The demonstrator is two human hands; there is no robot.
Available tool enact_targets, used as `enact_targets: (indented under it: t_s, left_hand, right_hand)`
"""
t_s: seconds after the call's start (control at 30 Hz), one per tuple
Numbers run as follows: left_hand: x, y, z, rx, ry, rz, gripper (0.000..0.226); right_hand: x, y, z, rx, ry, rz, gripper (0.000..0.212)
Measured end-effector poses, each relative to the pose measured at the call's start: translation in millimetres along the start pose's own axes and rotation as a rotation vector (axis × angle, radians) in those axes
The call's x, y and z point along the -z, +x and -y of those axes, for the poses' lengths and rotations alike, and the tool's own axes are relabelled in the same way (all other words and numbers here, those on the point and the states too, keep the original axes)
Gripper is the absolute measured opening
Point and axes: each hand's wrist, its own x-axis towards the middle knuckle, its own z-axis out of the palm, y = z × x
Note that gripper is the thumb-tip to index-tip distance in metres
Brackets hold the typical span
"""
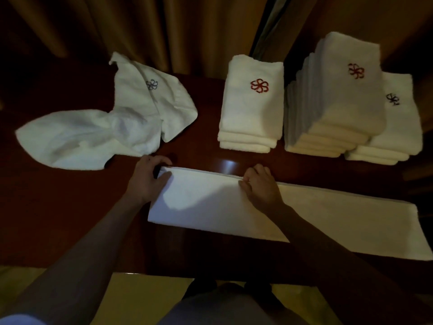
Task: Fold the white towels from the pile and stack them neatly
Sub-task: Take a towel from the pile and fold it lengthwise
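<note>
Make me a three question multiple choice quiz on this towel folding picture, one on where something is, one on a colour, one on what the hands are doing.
1. Where do the loose unfolded white towels lie on the dark red-brown table?
A. far left
B. far right
C. near edge

2. What colour is the flower emblem on the short middle stack of folded white towels?
A. green
B. red
C. yellow

3. What are the left hand and right hand doing?
A. hanging idle
B. lifting a stack
C. gripping the long half-folded white towel

Answers: 1 A, they lie left of all stacks; 2 B, the emblem is red; 3 C, both hands pinch its far edge.
</note>
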Motion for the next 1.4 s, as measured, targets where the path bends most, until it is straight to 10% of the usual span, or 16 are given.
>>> enact_targets:
  t_s: [0.87,1.13,1.4]
  left_hand:
    - [-10.4,4.7,-33.0,0.360,0.250,-0.042,0.036]
    - [-11.0,-21.1,-47.6,0.389,-0.005,-0.128,0.041]
    - [13.1,-48.2,-35.0,0.474,-0.501,0.239,0.022]
  right_hand:
    - [-17.0,-5.9,-11.7,-0.104,0.004,-0.205,0.044]
    - [-50.9,-27.2,67.9,0.275,-0.222,-0.369,0.023]
    - [-49.7,-25.6,73.5,0.261,-0.361,-0.220,0.030]
